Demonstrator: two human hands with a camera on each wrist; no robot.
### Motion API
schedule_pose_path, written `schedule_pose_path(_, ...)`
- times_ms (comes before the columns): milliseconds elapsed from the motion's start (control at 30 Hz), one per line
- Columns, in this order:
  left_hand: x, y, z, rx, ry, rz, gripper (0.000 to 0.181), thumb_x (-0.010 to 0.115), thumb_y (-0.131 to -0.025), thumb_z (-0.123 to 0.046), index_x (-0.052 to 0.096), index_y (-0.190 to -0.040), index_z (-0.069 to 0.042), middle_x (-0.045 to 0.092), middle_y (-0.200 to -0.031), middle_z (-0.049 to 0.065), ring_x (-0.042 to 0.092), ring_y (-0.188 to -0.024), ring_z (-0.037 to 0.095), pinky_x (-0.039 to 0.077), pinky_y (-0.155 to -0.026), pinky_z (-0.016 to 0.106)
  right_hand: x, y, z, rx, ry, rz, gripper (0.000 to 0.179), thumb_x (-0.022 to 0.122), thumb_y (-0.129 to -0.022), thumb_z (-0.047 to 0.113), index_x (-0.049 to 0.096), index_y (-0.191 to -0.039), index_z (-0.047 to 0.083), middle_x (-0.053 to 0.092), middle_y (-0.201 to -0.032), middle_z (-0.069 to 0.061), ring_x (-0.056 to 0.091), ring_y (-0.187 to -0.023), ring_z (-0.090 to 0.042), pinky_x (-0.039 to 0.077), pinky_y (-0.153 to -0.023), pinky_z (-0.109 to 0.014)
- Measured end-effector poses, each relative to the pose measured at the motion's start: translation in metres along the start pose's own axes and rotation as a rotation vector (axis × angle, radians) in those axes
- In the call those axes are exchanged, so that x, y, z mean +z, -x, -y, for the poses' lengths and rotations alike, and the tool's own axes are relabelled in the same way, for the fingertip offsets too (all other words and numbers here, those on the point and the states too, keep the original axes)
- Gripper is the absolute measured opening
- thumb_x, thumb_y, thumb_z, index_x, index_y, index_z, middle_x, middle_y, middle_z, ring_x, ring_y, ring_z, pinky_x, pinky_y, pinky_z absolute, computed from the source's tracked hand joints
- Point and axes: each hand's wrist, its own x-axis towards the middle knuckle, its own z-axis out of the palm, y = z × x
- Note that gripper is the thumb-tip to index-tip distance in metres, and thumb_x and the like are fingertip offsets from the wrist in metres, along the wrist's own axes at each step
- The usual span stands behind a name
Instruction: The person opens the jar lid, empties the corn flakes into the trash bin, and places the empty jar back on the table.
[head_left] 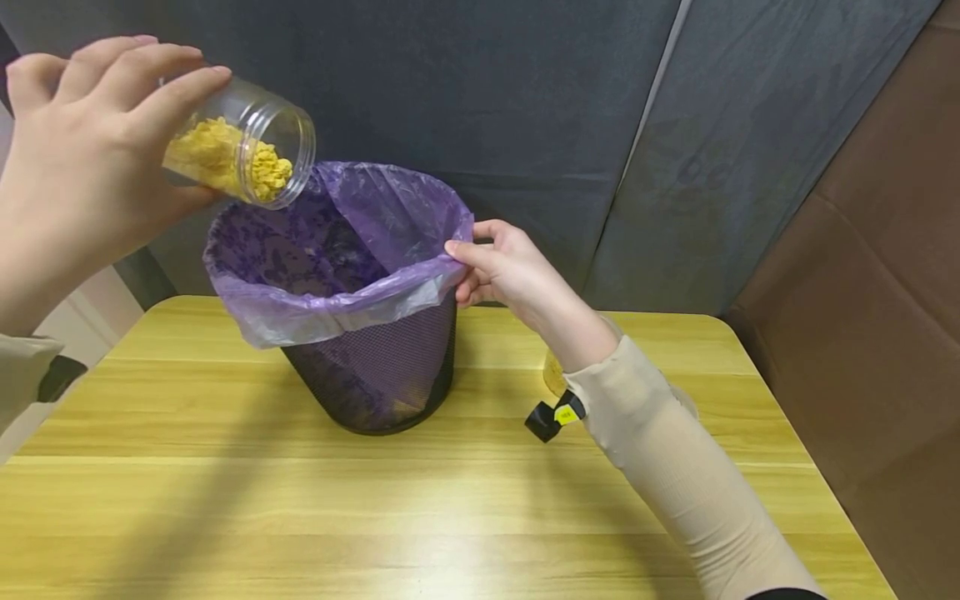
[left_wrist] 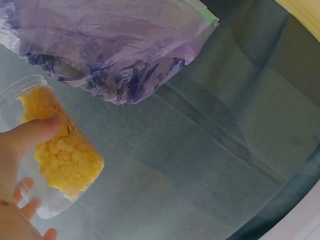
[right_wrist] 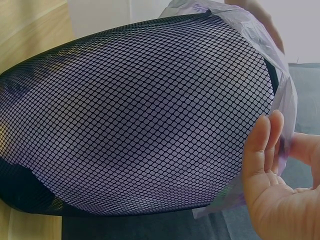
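My left hand (head_left: 112, 125) grips a clear plastic jar (head_left: 277, 125) that lies tilted in the air, its uncapped mouth towards the bin. Yellow crumbly pieces (head_left: 206, 154) fill much of the jar's lower side, some close to the mouth. In the left wrist view the thumb presses across the jar (left_wrist: 65, 160). Below and right of the jar stands a black mesh bin (head_left: 375, 375), lined with a purple plastic bag (head_left: 397, 208) folded over its rim. At the rim's right side my right hand (head_left: 506, 271) pinches the bag and edge between thumb and fingers (right_wrist: 257, 150).
The bin stands near the far edge of a wooden table (head_left: 420, 508). Behind my right forearm is a partly hidden container with something yellow (head_left: 553, 375). A grey cloth partition (head_left: 487, 83) rises behind the table, with a brown one (head_left: 885, 233) at the right.
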Motion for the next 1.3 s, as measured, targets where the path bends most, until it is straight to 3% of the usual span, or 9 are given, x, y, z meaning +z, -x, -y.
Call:
schedule_pose_path(667,-0.005,-0.0037,-0.0032,0.041,-0.012,0.024,0.099,0.083,-0.058,0.011,0.039,-0.143,-0.013,0.03,-0.152,0.014,0.013,-0.143,0.028,0.004,-0.109,0.056,-0.0037,-0.0002,0.0062,0.02,-0.003,0.01,0.038,0.061,-0.094,0.01,0.04,-0.125,0.002,0.057,-0.067,-0.011,0.055,-0.047,-0.016,0.055,-0.058,-0.032)
schedule_pose_path(1067,-0.0055,-0.003,-0.0035,0.096,-0.002,0.004,0.102,0.082,-0.053,0.014,0.042,-0.142,-0.014,0.033,-0.15,0.013,0.014,-0.143,0.028,0.005,-0.108,0.057,-0.002,0.0,0.0051,0.025,-0.026,0.012,0.039,0.06,-0.094,0.009,0.04,-0.126,0.001,0.057,-0.066,-0.01,0.054,-0.046,-0.016,0.054,-0.057,-0.031)
schedule_pose_path(1300,-0.0065,-0.0034,-0.004,0.099,-0.014,0.031,0.106,0.081,-0.052,0.017,0.04,-0.143,-0.016,0.03,-0.153,0.011,0.012,-0.143,0.028,0.004,-0.108,0.056,-0.0022,-0.0004,0.0041,0.026,-0.023,0.015,0.04,0.061,-0.094,0.009,0.04,-0.126,0.001,0.057,-0.066,-0.01,0.054,-0.046,-0.016,0.054,-0.057,-0.031)
